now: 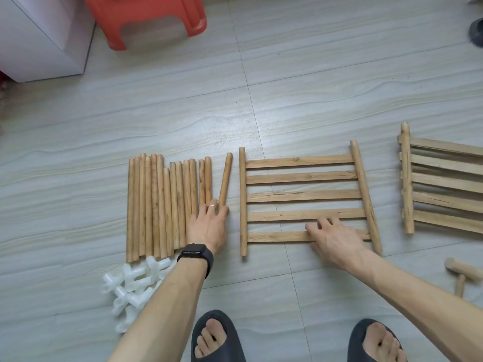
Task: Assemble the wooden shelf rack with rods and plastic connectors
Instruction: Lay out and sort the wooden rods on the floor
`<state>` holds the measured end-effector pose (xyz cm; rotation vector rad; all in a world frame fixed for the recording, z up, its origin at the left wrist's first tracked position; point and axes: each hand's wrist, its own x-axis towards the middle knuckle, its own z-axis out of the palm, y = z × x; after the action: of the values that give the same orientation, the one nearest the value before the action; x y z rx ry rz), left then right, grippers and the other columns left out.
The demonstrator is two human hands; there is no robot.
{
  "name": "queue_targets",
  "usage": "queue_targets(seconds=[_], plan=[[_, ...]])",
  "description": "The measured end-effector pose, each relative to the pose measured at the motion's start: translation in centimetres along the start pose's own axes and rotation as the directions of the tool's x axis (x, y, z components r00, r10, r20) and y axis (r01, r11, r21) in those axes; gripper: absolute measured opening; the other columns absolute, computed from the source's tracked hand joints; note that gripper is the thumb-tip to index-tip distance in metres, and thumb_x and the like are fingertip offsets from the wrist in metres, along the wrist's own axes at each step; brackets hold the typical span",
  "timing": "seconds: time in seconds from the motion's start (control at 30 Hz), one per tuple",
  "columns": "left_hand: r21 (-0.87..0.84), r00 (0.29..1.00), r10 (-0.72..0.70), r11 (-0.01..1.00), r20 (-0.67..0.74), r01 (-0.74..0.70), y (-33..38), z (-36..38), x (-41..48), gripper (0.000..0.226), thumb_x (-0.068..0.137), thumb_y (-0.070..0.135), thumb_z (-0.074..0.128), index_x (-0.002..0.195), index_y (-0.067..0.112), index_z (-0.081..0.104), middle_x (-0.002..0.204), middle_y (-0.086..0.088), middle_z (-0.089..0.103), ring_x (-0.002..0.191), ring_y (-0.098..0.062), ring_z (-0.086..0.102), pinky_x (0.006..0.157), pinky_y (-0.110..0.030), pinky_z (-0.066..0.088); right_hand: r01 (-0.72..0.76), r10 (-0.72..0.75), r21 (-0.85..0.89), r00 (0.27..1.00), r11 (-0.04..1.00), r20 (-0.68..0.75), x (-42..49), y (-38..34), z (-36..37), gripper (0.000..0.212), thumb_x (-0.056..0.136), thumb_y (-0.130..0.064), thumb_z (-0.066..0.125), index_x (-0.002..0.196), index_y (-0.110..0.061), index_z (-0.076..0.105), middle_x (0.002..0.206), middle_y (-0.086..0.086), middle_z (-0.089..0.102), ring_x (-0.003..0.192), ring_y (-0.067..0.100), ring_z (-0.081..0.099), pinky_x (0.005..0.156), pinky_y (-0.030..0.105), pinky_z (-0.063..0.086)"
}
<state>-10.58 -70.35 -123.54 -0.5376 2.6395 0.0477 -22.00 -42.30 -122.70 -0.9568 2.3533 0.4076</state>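
My left forearm covers part of the pile of white plastic connectors (130, 286), left of the slatted shelf panel (300, 177) and nearer to me, so I cannot count them. My left hand (207, 226) lies flat, fingers straight, hiding the near ends of a few rods in the row of rods (156, 205) just left of the panel. Its fingertips touch the near end of a loose rod (225, 178), tilted, between that row and the panel.

My right hand (332, 237) rests on the panel's two nearest slats, fingers bent, tips at the gap between them. I cannot tell whether they hook under a slat.

Right of the panel, a stack of panels (444, 184) is cut off by the frame edge. A wooden mallet (461, 270), nearer me, is also cut off.

The panel lies flat on the floor (287, 87). Bare floor runs beyond its far edge towards a red stool (146, 17), cut off at the top. A bare strip separates the panel from the stack.
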Motion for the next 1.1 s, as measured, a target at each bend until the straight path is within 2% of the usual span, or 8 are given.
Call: queue_targets(seconds=[0.17, 0.3, 0.47, 0.6, 0.73, 0.87, 0.97, 1.1], plan=[[-0.017, 0.994, -0.102, 0.995, 0.026, 0.102, 0.2, -0.2, 0.2, 0.065, 0.095, 0.023, 0.05, 0.155, 0.02, 0.024, 0.168, -0.005, 0.009, 0.142, -0.026, 0.029, 0.097, -0.039, 0.042, 0.015, -0.017, -0.063, 1.0, 0.998, -0.019, -0.2, -0.9, 0.4, 0.025, 0.106, -0.021, 0.037, 0.131, -0.025, 0.037, 0.128, 0.005, 0.046, 0.111, 0.03, 0.049, 0.061, 0.036, 0.044], [-0.015, 0.996, -0.074, 0.997, 0.052, 0.075, -0.1, -0.5, 0.0, 0.059, 0.096, 0.025, 0.05, 0.151, 0.019, 0.031, 0.167, -0.008, 0.008, 0.142, -0.028, 0.03, 0.097, -0.04, 0.043, 0.022, -0.02, -0.091, 0.999, 0.996, 0.025, -0.4, -1.1, 0.2, 0.025, 0.106, -0.022, 0.038, 0.131, -0.025, 0.038, 0.126, 0.005, 0.048, 0.108, 0.031, 0.053, 0.062, 0.036, 0.042], [-0.117, 0.996, 0.01, 0.993, 0.086, 0.0, -2.4, -2.1, -0.2, 0.046, 0.1, 0.023, 0.043, 0.146, 0.024, 0.044, 0.163, -0.007, 0.024, 0.142, -0.027, 0.035, 0.102, -0.042, 0.043, 0.053, -0.016, -0.222, 0.987, 0.974, 0.161, -0.2, -2.2, -2.0, 0.034, 0.101, -0.012, 0.042, 0.134, -0.017, 0.038, 0.13, 0.009, 0.049, 0.11, 0.033, 0.061, 0.079, 0.041, 0.057], [-0.279, 1.0, 0.009, 0.96, -0.025, -0.015, -4.7, -3.2, -1.6, 0.045, 0.099, 0.02, 0.046, 0.143, 0.029, 0.048, 0.156, -0.003, 0.037, 0.137, -0.024, 0.043, 0.102, -0.043, 0.048, 0.091, -0.01, -0.365, 0.975, 0.927, 0.22, 0.9, -3.3, -4.9, 0.04, 0.097, -0.003, 0.041, 0.135, -0.014, 0.05, 0.131, 0.007, 0.06, 0.117, 0.033, 0.063, 0.085, 0.045, 0.057], [-0.431, 0.976, -0.174, 0.897, -0.128, 0.103, -8.0, -2.2, -4.7, 0.028, 0.099, 0.027, 0.047, 0.125, 0.023, 0.057, 0.131, -0.002, 0.055, 0.116, -0.021, 0.054, 0.092, -0.037, 0.05, 0.195, -0.189, -0.272, 0.981, 0.942, 0.048, 2.6, -5.8, -7.6, 0.029, 0.101, -0.033, 0.044, 0.128, -0.02, 0.047, 0.125, 0.004, 0.056, 0.109, 0.029, 0.063, 0.076, 0.033, 0.046], [-0.339, 0.956, -0.281, 0.911, -0.087, 0.237, -11.8, 0.7, -8.7, 0.018, 0.097, 0.04, 0.048, 0.102, 0.024, 0.052, 0.098, 0.002, 0.057, 0.093, -0.022, 0.058, 0.075, -0.037, 0.051, 0.25, -0.261, -0.152, 0.964, 0.956, -0.054, 3.9, -10.6, -8.2, 0.055, 0.099, -0.06, 0.038, 0.147, -0.034, 0.031, 0.14, 0.01, 0.045, 0.111, 0.035, 0.06, 0.079, 0.039, 0.046], [-0.217, 0.984, -0.176, 0.959, 0.037, 0.18, -12.7, 2.9, -10.7, 0.041, 0.093, 0.064, 0.048, 0.112, 0.028, 0.053, 0.106, 0.006, 0.058, 0.1, -0.019, 0.058, 0.081, -0.035, 0.052, 0.243, -0.242, -0.104, 0.97, 0.964, 0.024, 4.2, -14.5, -7.5, 0.065, 0.097, -0.069, 0.035, 0.154, -0.045, 0.017, 0.157, 0.015, 0.028, 0.116, 0.037, 0.057, 0.08, 0.042, 0.045], [-0.092, 0.989, -0.13, 0.986, 0.071, 0.136, -12.2, 4.4, -10.8, 0.06, 0.089, 0.071, 0.052, 0.126, 0.025, 0.052, 0.12, 0.001, 0.055, 0.109, -0.021, 0.053, 0.087, -0.034, 0.046, 0.215, -0.21, -0.049, 0.973, 0.975, 0.097, 3.6, -16.8, -5.6, 0.057, 0.099, -0.045, 0.048, 0.15, -0.03, 0.026, 0.161, 0.019, 0.012, 0.126, 0.039, 0.049, 0.089, 0.042, 0.049]])
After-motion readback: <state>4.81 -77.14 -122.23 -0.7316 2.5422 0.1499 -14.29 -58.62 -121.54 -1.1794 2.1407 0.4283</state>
